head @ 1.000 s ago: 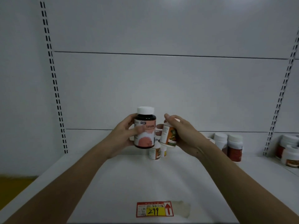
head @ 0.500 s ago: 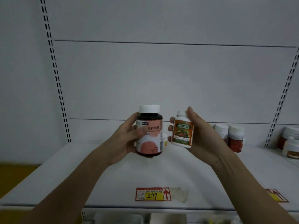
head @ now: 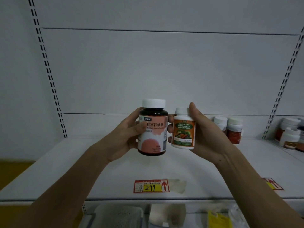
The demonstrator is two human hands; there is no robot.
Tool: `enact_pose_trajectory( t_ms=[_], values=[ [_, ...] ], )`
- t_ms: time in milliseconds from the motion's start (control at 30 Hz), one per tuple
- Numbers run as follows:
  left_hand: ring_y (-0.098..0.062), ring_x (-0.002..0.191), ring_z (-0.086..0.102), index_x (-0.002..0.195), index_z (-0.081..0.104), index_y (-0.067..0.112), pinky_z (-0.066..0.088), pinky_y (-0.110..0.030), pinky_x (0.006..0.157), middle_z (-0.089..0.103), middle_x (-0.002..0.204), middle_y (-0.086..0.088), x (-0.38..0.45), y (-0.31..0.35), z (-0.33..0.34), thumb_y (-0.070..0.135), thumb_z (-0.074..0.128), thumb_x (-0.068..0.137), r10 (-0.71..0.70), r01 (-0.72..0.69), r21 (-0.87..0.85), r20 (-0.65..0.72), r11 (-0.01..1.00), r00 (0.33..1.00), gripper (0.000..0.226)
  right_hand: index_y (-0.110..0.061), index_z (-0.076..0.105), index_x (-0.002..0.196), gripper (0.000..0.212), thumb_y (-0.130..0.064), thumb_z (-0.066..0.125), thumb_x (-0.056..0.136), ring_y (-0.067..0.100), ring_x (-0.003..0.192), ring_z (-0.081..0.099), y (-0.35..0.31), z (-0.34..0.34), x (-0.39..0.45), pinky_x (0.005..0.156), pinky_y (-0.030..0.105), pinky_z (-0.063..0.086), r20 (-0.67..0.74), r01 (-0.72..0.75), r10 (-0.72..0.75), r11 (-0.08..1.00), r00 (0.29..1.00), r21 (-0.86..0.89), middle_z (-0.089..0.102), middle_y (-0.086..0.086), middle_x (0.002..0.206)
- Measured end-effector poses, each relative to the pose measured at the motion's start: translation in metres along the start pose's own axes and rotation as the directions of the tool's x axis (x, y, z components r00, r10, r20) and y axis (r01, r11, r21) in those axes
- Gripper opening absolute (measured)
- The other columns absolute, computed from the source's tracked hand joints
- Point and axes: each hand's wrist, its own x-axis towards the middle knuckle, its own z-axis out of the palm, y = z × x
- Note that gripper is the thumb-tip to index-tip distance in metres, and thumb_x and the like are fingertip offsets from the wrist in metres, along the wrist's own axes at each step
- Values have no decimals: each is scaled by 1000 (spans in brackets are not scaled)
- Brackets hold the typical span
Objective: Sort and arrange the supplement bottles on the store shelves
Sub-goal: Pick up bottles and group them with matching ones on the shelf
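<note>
Holding two bottles up side by side in front of the white metal shelf (head: 82,170), I have only the one head view to go by. My left hand (head: 126,139) is wrapped around the dark amber plastic bottle with a white screw cap and a pink and white label (head: 152,129), thumb across the front of the label and the other fingers hidden behind. My right hand (head: 204,134) is closed on the smaller white plastic bottle with an orange and green multivitamin label (head: 183,130), palm along its right side, fingertips curling round its left edge and thumb up beside the cap. Both bottles are upright, just beside each other and clear of the shelf, labels toward me. At the back right of the shelf stand two white-capped bottles with red labels (head: 228,129), and further right, past the slotted upright, more white-capped bottles (head: 290,135). A red and yellow price tag reading 299 (head: 151,186) is stuck on the shelf's front edge below my hands. I judge both bottles rigid and fairly light, the amber one probably the heavier; the glossy labels look a little slick, so a grip around the mid-body seems safer than one on the cap. I seem to be comparing labels to decide where each belongs.
</note>
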Motion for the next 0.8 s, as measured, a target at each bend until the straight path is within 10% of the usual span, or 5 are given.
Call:
enact_pose_trajectory(
  t_ms=[367,800],
  values=[
    [-18,112,65,129,52,26,56,-29,84,67,122,2,-15,-34,-30,5,72,74,-116,134,104,-168,985,979,62,-19,59,110,37,-35,64,77,16,93,69,19,-9,4,82,34,57,-291,-10,-113,922,950,-388,70,-1,100],
    [-11,112,65,128,54,35,57,-36,86,58,132,12,-28,-61,-35,0,70,81,-232,260,145,-187,955,955,60,-24,64,116,24,-24,61,92,15,106,65,55,-22,2,86,35,54,-397,-62,-123,904,910,-423,70,-5,111]
  ],
)
